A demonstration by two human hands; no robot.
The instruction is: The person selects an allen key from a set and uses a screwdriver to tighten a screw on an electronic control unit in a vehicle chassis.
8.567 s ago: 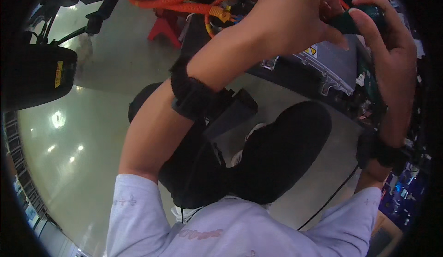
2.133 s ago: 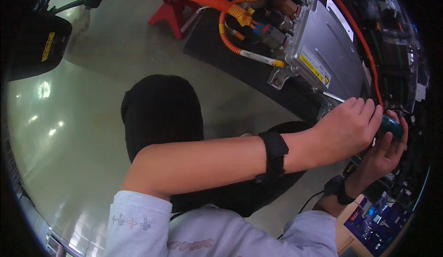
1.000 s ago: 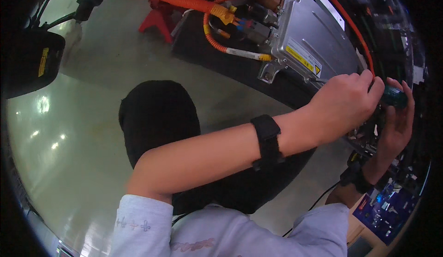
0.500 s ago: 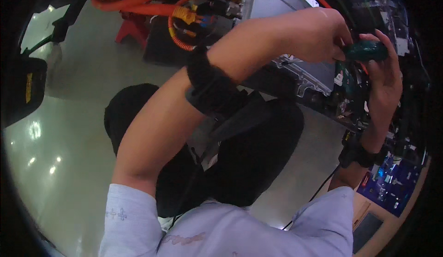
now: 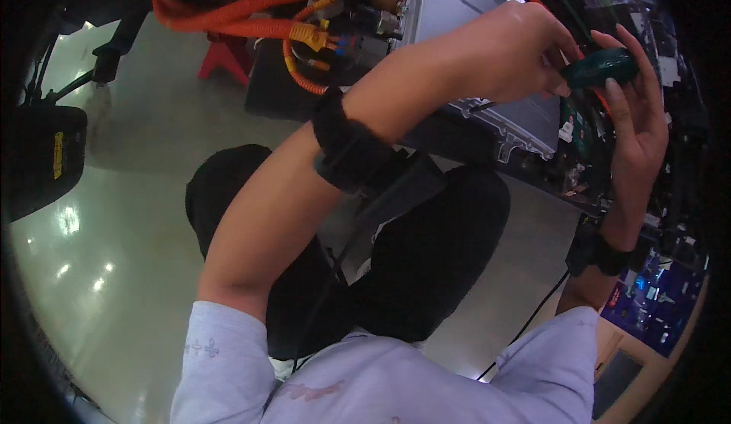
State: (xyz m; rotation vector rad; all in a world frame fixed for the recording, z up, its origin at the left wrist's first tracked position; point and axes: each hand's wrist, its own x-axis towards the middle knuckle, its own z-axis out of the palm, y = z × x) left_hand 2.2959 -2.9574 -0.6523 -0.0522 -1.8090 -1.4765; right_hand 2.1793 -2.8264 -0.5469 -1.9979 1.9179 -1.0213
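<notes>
At the upper right, a shiny dark green rounded object, longer than it is thick, is between my two hands; I cannot make out its exact kind. My right hand grips it from the right, thumb in front and fingers stretched up behind. From the left, my left hand reaches across with bent fingers pinched at the object's left end. Part of the left fingertips is hidden. Both hands are above the right edge of a silver metal housing.
Thick orange cables with connectors run along the top, left of the housing. A red stand is under them. Dark machinery with small parts crowds the right side. My bent knees are below, and a blue board is at lower right.
The green object now tilts, its right end higher. My right fingers have stretched further upward, with the thumb more visible. The whole view has shifted slightly.
</notes>
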